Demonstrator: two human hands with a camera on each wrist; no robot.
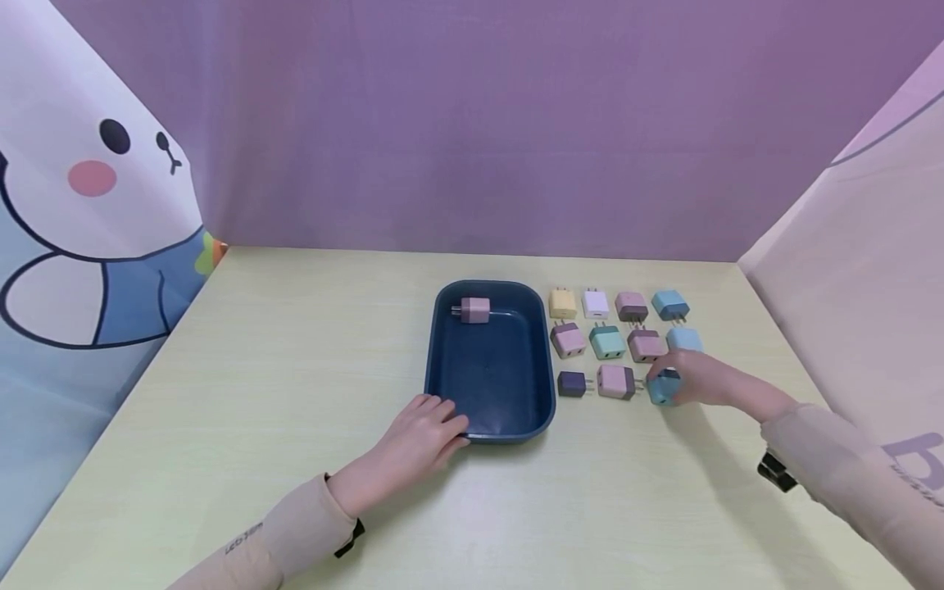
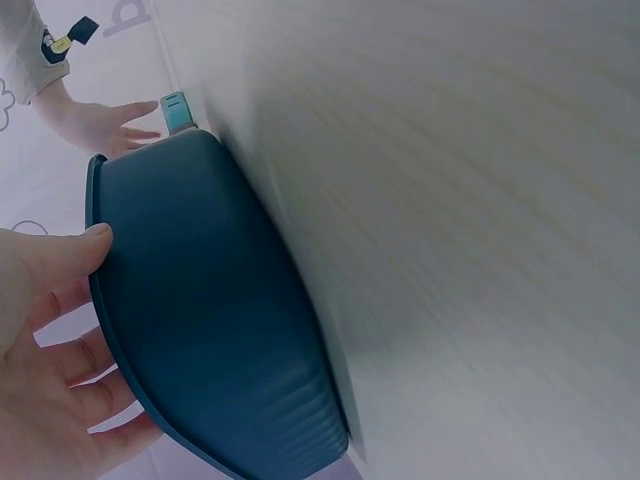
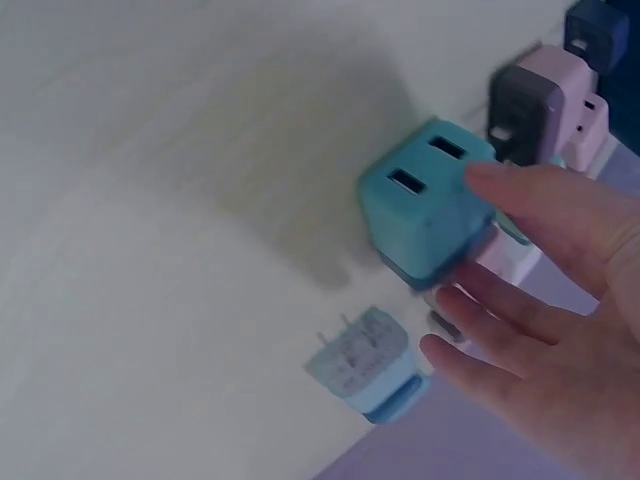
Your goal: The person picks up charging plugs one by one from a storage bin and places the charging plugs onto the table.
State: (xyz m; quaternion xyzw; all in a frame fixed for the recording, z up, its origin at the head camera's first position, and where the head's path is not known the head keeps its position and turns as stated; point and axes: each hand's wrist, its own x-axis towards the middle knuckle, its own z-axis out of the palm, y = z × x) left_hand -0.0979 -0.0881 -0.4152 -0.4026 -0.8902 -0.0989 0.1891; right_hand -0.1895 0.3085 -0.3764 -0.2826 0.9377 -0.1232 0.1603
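My left hand (image 1: 426, 428) rests on the near-left corner of a dark blue plastic bin (image 1: 546, 410), thumb and fingers spread along its rim (image 2: 95, 270). Inside the bin lies one pink USB charger plug (image 1: 475, 310). My right hand (image 1: 696, 378) is at a teal USB charger plug (image 1: 663, 390), nearest of the right-hand column. In the right wrist view the thumb overlaps the side of this teal charger (image 3: 430, 200), whose two USB slots show; the other fingers are fairly straight and spread at its far edge.
Several more chargers stand in rows right of the bin, including a yellow one (image 1: 563, 304), a green one (image 1: 607, 342), a dark purple one (image 1: 572, 383) and a light blue one (image 1: 684, 338). A pale table (image 1: 310, 344) meets a purple cloth backdrop (image 1: 472, 131).
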